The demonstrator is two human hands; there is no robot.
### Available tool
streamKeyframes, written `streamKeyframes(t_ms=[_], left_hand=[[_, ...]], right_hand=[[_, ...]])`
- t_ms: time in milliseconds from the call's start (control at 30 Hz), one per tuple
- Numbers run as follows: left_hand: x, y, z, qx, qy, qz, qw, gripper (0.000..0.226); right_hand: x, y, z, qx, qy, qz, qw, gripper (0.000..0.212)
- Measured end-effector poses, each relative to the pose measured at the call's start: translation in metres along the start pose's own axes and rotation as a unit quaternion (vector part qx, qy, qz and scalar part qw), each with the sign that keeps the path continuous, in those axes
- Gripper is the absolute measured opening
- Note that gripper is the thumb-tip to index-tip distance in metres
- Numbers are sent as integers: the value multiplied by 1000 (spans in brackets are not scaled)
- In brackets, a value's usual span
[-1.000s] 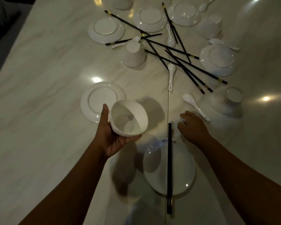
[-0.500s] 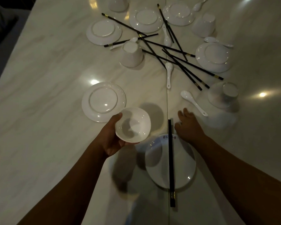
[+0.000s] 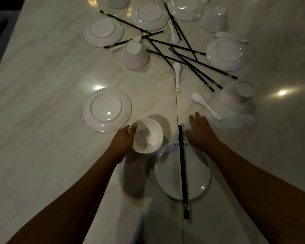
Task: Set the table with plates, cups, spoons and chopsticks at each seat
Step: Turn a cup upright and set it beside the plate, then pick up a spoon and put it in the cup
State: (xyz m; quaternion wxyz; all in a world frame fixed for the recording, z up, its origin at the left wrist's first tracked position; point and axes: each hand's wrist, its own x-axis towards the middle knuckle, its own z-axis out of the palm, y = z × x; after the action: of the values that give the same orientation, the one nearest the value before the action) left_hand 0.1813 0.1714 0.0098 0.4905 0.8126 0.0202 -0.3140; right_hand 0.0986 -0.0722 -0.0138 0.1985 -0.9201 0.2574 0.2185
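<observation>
The glazed cup (image 3: pixel 149 138) is hard, slick and chippable, so it is best gripped by its rim, as the left hand (image 3: pixel 122 140) does now, thumb inside — the right hand (image 3: pixel 201 133) is spread and empty.

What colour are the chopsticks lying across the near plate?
The chopsticks are black, with a gold band near the handle end, seen in the head view.

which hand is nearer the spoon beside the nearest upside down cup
Right. The right hand lies just short of the spoon handle; the left hand grips a cup farther left.
</observation>
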Motion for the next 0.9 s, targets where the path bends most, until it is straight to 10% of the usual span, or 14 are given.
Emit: streamKeyframes(t_ms=[433,900], left_hand=[[0,-11,0,9,0,15,1000,41],[-28,-37,-23,-76,54,-27,995,28]], right_hand=[[24,9,-37,20,160,22,987,47],[22,16,-29,83,128,93,984,26]])
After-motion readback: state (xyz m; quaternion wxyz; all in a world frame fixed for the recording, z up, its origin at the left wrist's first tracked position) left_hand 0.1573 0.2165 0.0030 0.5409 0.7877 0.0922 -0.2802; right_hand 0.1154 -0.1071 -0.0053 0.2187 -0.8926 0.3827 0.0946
